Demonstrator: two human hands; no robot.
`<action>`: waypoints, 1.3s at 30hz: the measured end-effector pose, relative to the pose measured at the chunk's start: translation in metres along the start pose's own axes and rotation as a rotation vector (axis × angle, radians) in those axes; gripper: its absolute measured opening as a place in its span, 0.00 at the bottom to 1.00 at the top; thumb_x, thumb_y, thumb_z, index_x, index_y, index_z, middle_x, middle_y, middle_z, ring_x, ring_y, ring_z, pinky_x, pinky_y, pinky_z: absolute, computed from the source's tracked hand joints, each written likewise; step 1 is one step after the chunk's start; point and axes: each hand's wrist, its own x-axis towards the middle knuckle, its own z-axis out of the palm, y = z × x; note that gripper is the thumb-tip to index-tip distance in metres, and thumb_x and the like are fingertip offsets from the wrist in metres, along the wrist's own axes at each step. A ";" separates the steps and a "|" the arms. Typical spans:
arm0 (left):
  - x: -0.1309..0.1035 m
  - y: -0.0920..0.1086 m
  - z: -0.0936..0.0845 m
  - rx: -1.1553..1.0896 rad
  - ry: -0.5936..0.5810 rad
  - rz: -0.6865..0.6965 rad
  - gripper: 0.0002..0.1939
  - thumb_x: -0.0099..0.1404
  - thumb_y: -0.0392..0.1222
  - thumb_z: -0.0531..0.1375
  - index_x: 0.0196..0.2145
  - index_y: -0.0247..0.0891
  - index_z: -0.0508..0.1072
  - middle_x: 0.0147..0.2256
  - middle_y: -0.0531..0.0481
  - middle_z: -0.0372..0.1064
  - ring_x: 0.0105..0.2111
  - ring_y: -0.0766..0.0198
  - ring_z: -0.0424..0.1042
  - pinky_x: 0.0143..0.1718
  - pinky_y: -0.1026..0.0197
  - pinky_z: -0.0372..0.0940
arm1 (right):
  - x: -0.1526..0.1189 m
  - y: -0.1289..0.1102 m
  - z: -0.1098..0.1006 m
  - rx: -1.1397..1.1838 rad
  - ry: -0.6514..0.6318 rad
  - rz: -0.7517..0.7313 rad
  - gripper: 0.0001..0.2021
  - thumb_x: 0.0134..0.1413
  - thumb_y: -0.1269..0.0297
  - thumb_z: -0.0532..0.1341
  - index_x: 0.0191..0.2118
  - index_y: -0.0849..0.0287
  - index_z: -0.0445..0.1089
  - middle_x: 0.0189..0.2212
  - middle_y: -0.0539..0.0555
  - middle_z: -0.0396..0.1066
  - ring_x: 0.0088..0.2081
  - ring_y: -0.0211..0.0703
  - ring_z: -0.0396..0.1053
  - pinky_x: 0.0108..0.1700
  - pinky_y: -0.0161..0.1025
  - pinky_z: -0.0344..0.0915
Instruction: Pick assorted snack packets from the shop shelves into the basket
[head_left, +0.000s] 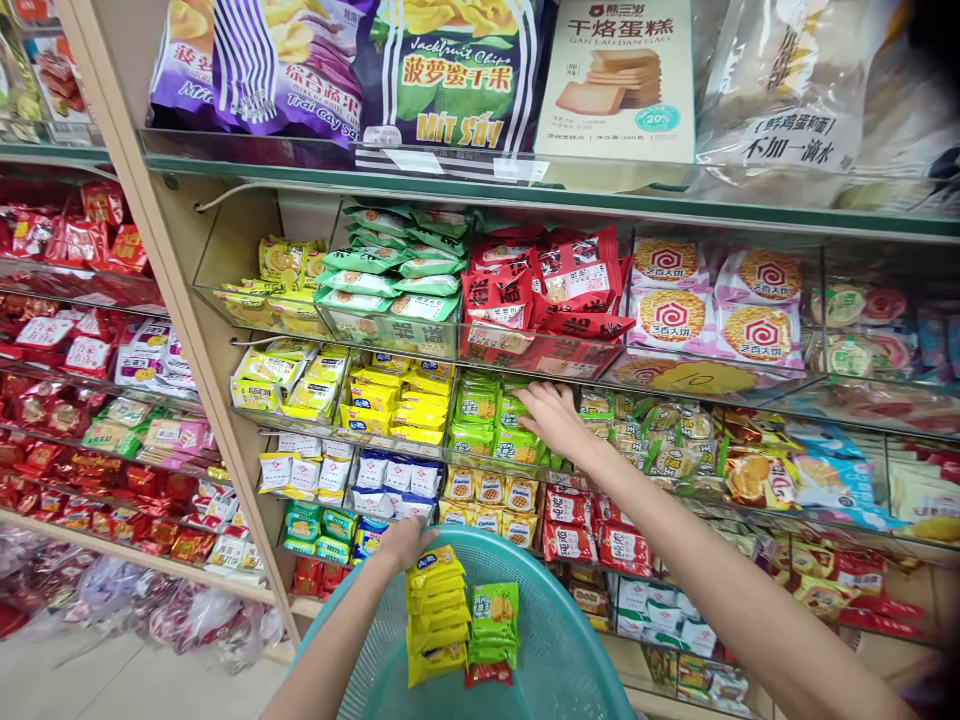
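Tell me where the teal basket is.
The teal basket is at bottom centre of the head view, left hand on its rim, below the Cookies packets.

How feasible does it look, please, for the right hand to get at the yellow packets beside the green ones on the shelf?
Probably yes: the right hand is at the green packets, with apparently just a clear divider before the yellow packets.
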 end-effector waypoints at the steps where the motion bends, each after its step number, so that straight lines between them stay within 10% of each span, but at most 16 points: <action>1: 0.000 0.000 0.000 0.001 0.000 -0.001 0.24 0.62 0.56 0.43 0.42 0.38 0.67 0.42 0.39 0.70 0.44 0.51 0.68 0.40 0.56 0.61 | 0.000 0.001 -0.001 0.010 -0.007 -0.001 0.16 0.54 0.67 0.54 0.50 0.60 0.59 0.44 0.60 0.64 0.47 0.52 0.58 0.45 0.49 0.51; 13: -0.003 0.003 -0.004 0.023 0.001 -0.006 0.23 0.62 0.56 0.43 0.42 0.38 0.67 0.43 0.40 0.69 0.44 0.51 0.68 0.40 0.56 0.61 | -0.009 0.002 -0.017 0.170 0.097 -0.047 0.07 0.55 0.64 0.55 0.39 0.59 0.62 0.37 0.54 0.68 0.42 0.47 0.61 0.44 0.45 0.53; 21: -0.001 0.005 -0.003 0.036 -0.021 -0.017 0.23 0.62 0.56 0.43 0.41 0.38 0.67 0.42 0.38 0.69 0.43 0.50 0.68 0.39 0.55 0.61 | -0.066 -0.053 -0.049 0.432 0.271 -0.191 0.10 0.57 0.64 0.52 0.44 0.59 0.61 0.41 0.56 0.67 0.45 0.45 0.61 0.47 0.44 0.56; 30: -0.001 0.004 -0.001 0.048 -0.019 -0.021 0.24 0.62 0.57 0.43 0.43 0.39 0.67 0.42 0.40 0.70 0.43 0.52 0.69 0.39 0.57 0.62 | -0.137 -0.076 0.063 0.754 -0.304 -0.004 0.08 0.56 0.61 0.52 0.41 0.55 0.62 0.38 0.52 0.66 0.37 0.42 0.65 0.37 0.36 0.60; 39: 0.000 0.002 0.002 0.049 0.000 0.000 0.24 0.62 0.56 0.42 0.41 0.38 0.67 0.41 0.39 0.71 0.42 0.51 0.69 0.39 0.55 0.62 | -0.145 -0.071 0.133 1.154 -0.648 0.207 0.13 0.42 0.58 0.62 0.32 0.62 0.67 0.24 0.48 0.65 0.27 0.35 0.61 0.28 0.32 0.56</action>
